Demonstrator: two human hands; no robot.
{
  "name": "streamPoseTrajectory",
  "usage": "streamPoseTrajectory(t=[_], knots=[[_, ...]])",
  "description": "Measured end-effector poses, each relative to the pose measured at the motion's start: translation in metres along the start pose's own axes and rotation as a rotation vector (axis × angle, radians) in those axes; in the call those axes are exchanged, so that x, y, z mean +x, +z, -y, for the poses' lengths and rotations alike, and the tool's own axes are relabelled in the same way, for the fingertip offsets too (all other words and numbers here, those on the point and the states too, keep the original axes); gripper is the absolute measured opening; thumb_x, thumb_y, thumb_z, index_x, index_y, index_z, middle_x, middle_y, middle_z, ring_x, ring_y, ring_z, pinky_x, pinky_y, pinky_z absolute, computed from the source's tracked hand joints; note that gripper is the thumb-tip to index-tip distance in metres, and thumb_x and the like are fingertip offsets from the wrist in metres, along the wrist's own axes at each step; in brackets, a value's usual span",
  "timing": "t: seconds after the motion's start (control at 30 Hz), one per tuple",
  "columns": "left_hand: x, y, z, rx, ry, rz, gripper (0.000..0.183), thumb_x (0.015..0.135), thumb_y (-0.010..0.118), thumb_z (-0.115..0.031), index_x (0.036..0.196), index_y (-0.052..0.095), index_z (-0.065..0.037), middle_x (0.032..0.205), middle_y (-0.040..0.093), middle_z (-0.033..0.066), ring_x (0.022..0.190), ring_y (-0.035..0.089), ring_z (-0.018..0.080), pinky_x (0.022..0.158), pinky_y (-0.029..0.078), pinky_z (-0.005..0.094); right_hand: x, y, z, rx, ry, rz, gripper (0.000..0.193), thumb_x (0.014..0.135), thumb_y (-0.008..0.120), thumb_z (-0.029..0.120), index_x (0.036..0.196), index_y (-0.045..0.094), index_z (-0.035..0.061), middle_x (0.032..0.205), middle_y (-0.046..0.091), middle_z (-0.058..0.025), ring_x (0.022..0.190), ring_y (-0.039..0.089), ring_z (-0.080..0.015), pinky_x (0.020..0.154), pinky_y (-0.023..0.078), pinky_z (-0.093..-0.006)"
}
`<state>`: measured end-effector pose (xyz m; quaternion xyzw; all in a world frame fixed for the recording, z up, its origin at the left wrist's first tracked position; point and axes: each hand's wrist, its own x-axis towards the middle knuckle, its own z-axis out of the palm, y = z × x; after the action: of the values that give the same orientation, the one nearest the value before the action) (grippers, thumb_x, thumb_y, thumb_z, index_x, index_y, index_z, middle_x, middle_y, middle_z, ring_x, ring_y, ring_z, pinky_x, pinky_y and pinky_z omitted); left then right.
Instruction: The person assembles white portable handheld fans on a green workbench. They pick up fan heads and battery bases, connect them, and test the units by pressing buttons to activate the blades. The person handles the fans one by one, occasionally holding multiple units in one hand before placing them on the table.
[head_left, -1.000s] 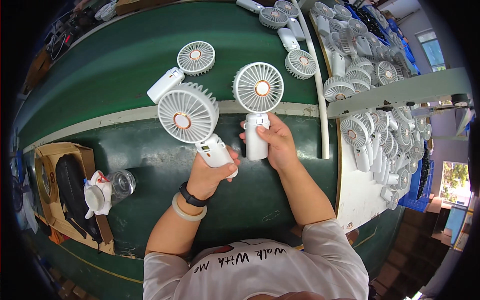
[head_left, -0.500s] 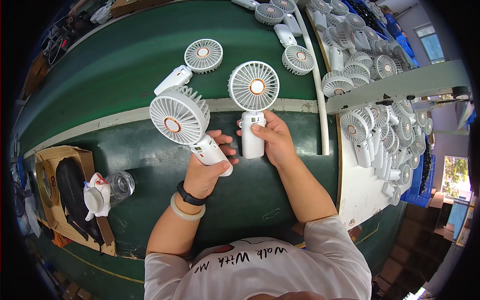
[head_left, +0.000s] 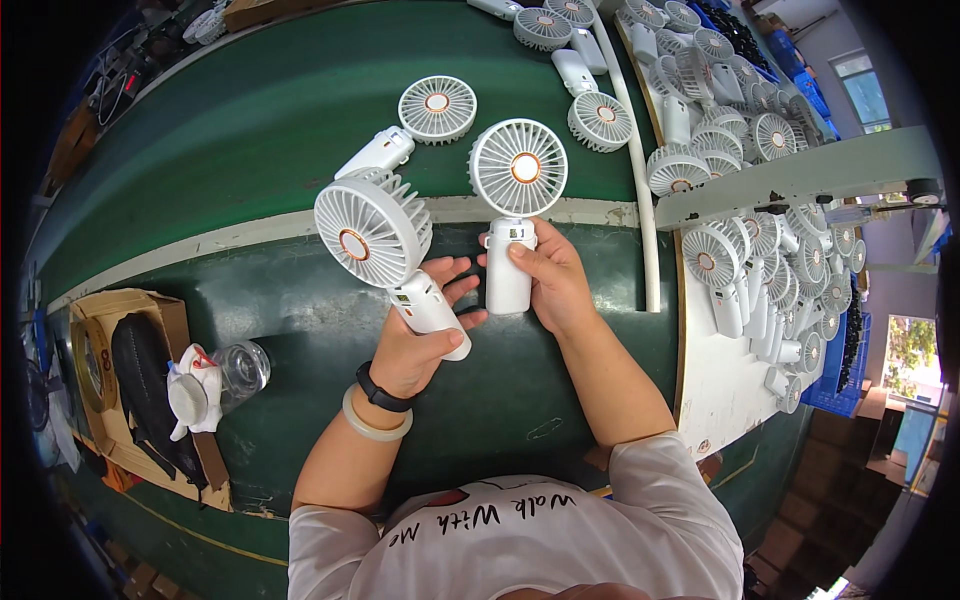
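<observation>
Two white handheld fans are up in front of me, one per hand. My left hand point(head_left: 413, 345) is closed around the handle of the left handheld fan point(head_left: 372, 232), whose round cage tilts to the left. My right hand point(head_left: 556, 270) grips the right handheld fan point(head_left: 509, 272), upright, the thumb lying on the front of its handle below a small display. Both cages have an orange ring at the centre. Just beyond, a third handheld fan point(head_left: 437, 110) lies on the green belt point(head_left: 250, 130), its handle partly behind the left fan.
Several more fans point(head_left: 600, 121) lie at the far end of the belt beside a white pipe point(head_left: 643, 225). A white side table point(head_left: 715, 400) at right is crowded with fans under a metal beam point(head_left: 790, 175). At left stand a cardboard box point(head_left: 215, 465) and a clear bottle point(head_left: 245, 368).
The fan lying on the belt has shifted to the right. Both held fans have moved slightly to the right, and each hand keeps its grip.
</observation>
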<state>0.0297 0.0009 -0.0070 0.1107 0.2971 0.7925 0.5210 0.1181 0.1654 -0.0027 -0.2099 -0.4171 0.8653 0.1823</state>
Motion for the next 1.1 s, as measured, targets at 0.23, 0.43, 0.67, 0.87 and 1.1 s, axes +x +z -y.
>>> streamPoseTrajectory(t=[0.23,0.43,0.67,0.87,1.1], knots=[[0.0,-0.003,0.001,-0.013,-0.007,0.019,0.071,0.067,0.07,0.005,0.129,0.041,-0.011,0.132,0.041,0.0097,0.121,0.042,0.0246,0.097,0.042,0.0453,0.001,-0.006,0.0,0.032,0.001,0.034,0.031,0.085,0.059,0.009,0.113,0.05,0.0008,0.103,0.062,-0.0123,0.087,0.063,-0.0187,0.077,0.052,-0.0312],[0.0,-0.003,-0.002,0.065,-0.031,0.016,0.081,0.067,0.071,-0.002,0.137,0.03,-0.012,0.135,0.039,0.0112,0.124,0.04,0.0269,0.099,0.04,0.0464,-0.003,0.0,-0.012,-0.177,-0.093,0.023,0.042,0.087,0.06,0.021,0.121,0.043,0.001,0.112,0.058,-0.0137,0.096,0.06,-0.0185,0.081,0.05,-0.0316],[-0.001,0.01,-0.008,0.051,-0.05,0.022,0.082,0.07,0.069,-0.009,0.139,0.025,-0.009,0.124,0.046,0.0117,0.111,0.052,0.0255,0.085,0.052,0.0436,-0.002,0.004,-0.02,-0.829,-0.498,0.341,0.044,0.095,0.045,0.03,0.129,0.041,0.002,0.117,0.053,-0.0146,0.106,0.053,-0.0255,0.09,0.043,-0.0349],[-0.002,0.0,-0.002,0.166,0.075,-0.045,0.083,0.071,0.069,-0.011,0.139,0.022,-0.01,0.121,0.048,0.016,0.109,0.053,0.0284,0.085,0.052,0.0461,0.01,0.006,-0.025,-0.716,-0.34,0.089,0.028,0.09,0.05,0.01,0.115,0.053,-0.0021,0.117,0.052,-0.0153,0.1,0.056,-0.0239,0.08,0.049,-0.0306],[0.0,0.005,-0.001,0.118,0.187,-0.15,0.069,0.068,0.072,-0.006,0.128,0.036,-0.005,0.12,0.049,0.0124,0.106,0.055,0.0253,0.082,0.053,0.0417,0.062,0.027,-0.02,-1.474,-0.703,0.161,0.05,0.071,0.066,0.019,0.117,0.054,0.0074,0.128,0.047,-0.0091,0.121,0.037,-0.0338,0.098,0.033,-0.0475]])
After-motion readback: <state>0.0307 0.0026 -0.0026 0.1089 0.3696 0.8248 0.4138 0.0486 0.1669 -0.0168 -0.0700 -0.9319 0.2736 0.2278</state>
